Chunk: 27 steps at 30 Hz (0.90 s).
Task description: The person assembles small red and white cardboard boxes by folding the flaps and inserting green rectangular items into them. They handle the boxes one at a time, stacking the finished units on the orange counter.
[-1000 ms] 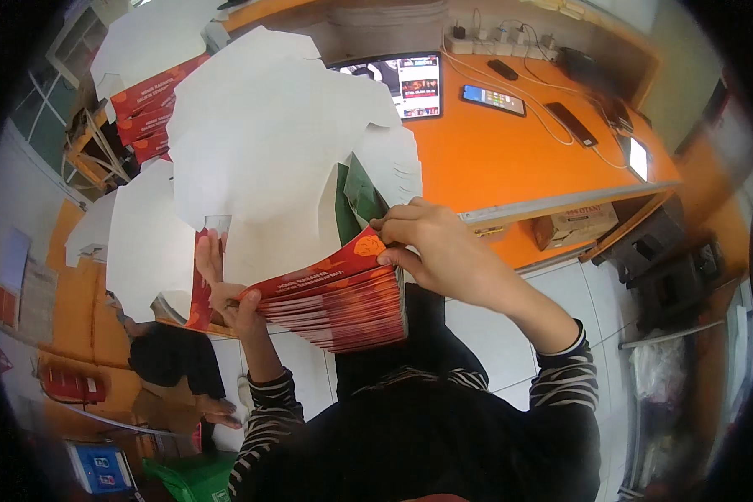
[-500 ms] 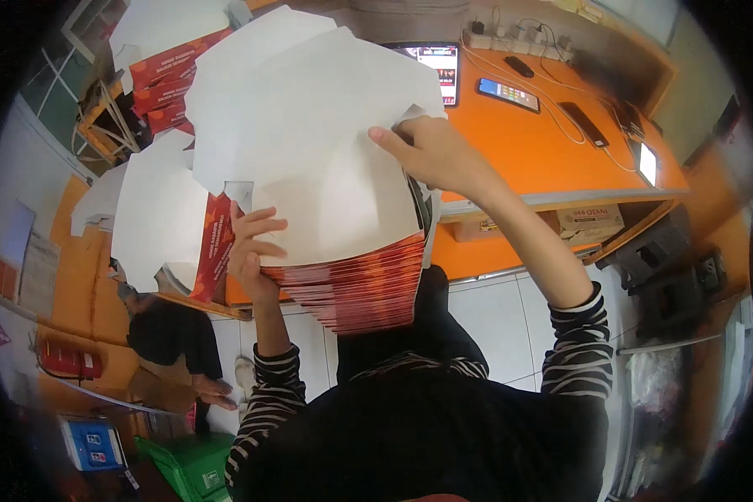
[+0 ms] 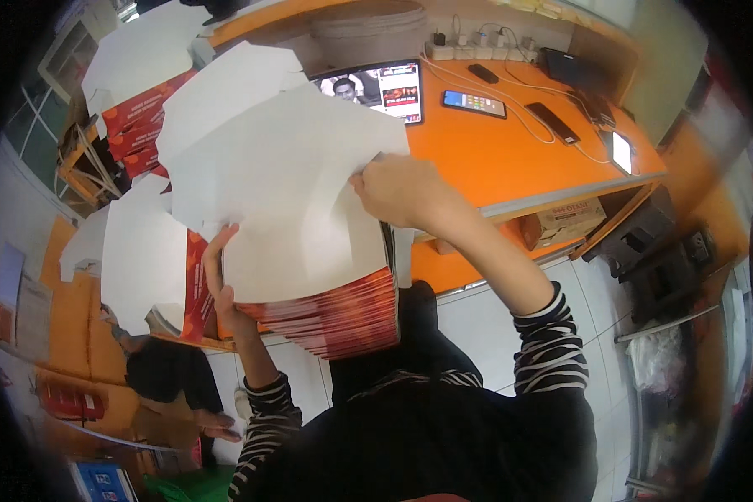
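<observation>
A tall stack of flat cardboard box blanks (image 3: 301, 226), white on top with red printed edges, stands in front of me at the near edge of the desk. My right hand (image 3: 402, 191) is closed on the right edge of the top blank, its fingers curled over the board. Along the left edge lies my left hand (image 3: 224, 272), with one finger stretched toward the notched corner and the thumb apart, lower down. Some of its fingers are hidden by the stack. The top blank's surface bows slightly between both hands.
More white-and-red blanks (image 3: 142, 259) lie to the left, with another pile (image 3: 138, 63) farther back. On the orange desk (image 3: 460, 167) are a tablet (image 3: 402, 92), phones (image 3: 474, 104) and charging cables. A cardboard carton (image 3: 565, 222) sits on the shelf below. Another person's hand (image 3: 217, 427) shows at lower left.
My left hand has gone from spread fingers over the front left corner to lying along the left edge. My right fingers have closed over the right edge. The whole view has shifted.
</observation>
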Each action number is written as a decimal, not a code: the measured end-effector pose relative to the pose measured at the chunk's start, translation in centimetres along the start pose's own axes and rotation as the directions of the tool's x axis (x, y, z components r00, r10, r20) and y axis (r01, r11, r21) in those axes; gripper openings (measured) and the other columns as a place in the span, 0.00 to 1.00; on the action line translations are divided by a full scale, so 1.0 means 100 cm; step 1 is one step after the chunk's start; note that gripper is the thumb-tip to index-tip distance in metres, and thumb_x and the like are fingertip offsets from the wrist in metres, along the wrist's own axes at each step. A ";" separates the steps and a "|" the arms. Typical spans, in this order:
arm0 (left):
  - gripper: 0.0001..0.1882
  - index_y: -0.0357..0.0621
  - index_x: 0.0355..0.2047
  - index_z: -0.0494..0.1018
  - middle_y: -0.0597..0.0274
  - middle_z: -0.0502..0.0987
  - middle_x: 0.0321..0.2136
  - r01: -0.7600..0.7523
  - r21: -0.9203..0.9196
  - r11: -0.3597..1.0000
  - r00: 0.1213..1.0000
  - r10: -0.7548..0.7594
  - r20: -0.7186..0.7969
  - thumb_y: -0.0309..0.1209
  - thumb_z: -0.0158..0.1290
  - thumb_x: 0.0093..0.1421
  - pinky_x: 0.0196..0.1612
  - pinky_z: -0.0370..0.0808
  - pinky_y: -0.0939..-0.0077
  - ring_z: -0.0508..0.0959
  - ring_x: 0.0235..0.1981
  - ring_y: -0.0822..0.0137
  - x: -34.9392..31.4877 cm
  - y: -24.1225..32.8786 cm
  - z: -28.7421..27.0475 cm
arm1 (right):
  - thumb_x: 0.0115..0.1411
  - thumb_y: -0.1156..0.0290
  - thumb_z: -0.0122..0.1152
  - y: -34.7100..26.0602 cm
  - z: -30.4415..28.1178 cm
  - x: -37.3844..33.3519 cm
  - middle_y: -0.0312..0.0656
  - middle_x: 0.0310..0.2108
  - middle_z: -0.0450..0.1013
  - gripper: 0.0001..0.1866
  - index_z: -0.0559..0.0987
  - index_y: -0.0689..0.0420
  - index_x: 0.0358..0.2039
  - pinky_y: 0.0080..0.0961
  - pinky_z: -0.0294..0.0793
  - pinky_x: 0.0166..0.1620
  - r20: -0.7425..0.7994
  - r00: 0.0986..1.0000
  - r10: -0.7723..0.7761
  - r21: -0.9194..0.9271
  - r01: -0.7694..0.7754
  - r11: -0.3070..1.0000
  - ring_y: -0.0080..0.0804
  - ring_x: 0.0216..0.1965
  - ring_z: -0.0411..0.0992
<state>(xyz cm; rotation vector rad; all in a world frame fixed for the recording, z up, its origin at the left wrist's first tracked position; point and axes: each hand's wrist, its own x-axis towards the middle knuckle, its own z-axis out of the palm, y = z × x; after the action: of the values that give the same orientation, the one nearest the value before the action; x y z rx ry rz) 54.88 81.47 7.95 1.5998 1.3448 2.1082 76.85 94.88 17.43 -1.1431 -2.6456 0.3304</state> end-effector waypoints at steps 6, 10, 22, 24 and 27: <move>0.35 0.31 0.43 0.65 0.50 0.67 0.44 0.023 0.069 0.997 0.999 -0.021 -0.026 0.53 0.39 0.46 0.54 0.55 0.65 0.63 0.50 0.58 -0.001 0.005 0.005 | 0.61 0.59 0.36 0.031 0.035 0.021 0.51 0.34 0.73 0.22 0.77 0.60 0.31 0.42 0.70 0.41 0.183 0.983 -0.033 0.030 0.028 0.999 0.50 0.38 0.71; 0.34 0.32 0.42 0.64 0.52 0.67 0.40 0.056 0.038 0.998 0.993 -0.052 -0.104 0.53 0.38 0.47 0.52 0.58 0.67 0.65 0.46 0.61 -0.005 0.004 0.000 | 0.62 0.57 0.37 0.026 0.024 0.004 0.49 0.30 0.74 0.23 0.78 0.59 0.31 0.38 0.71 0.37 -0.005 0.992 -0.122 0.122 0.122 0.985 0.45 0.34 0.73; 0.35 0.34 0.54 0.56 0.50 0.58 0.55 0.094 -0.258 0.962 0.991 -0.114 -0.065 0.51 0.33 0.54 0.54 0.63 0.61 0.60 0.56 0.57 -0.011 -0.010 -0.020 | 0.55 0.63 0.54 0.173 0.081 0.096 0.53 0.40 0.66 0.18 0.70 0.55 0.45 0.34 0.66 0.41 -0.834 0.547 0.066 0.213 0.210 0.954 0.43 0.41 0.67; 0.34 0.34 0.56 0.54 0.49 0.55 0.58 0.129 -0.214 0.968 0.968 -0.170 -0.185 0.48 0.30 0.57 0.55 0.61 0.63 0.59 0.58 0.58 -0.017 -0.002 -0.018 | 0.54 0.63 0.55 0.194 0.105 0.114 0.55 0.52 0.57 0.25 0.65 0.52 0.52 0.40 0.59 0.49 -0.829 0.546 -0.122 -0.033 0.169 0.985 0.49 0.52 0.58; 0.29 0.33 0.57 0.52 0.50 0.57 0.57 0.082 -0.135 0.987 0.966 -0.112 -0.234 0.42 0.27 0.62 0.56 0.59 0.66 0.59 0.57 0.62 -0.036 -0.002 -0.026 | 0.52 0.62 0.56 0.213 0.120 0.133 0.53 0.63 0.39 0.33 0.57 0.47 0.59 0.51 0.48 0.56 -0.648 0.705 -0.288 -0.196 0.210 0.958 0.51 0.62 0.43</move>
<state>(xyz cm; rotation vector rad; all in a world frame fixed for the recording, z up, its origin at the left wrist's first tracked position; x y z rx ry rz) 54.10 77.91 5.30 1.2365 1.2998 2.3336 78.80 117.59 1.40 -0.7120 -2.1214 -0.2523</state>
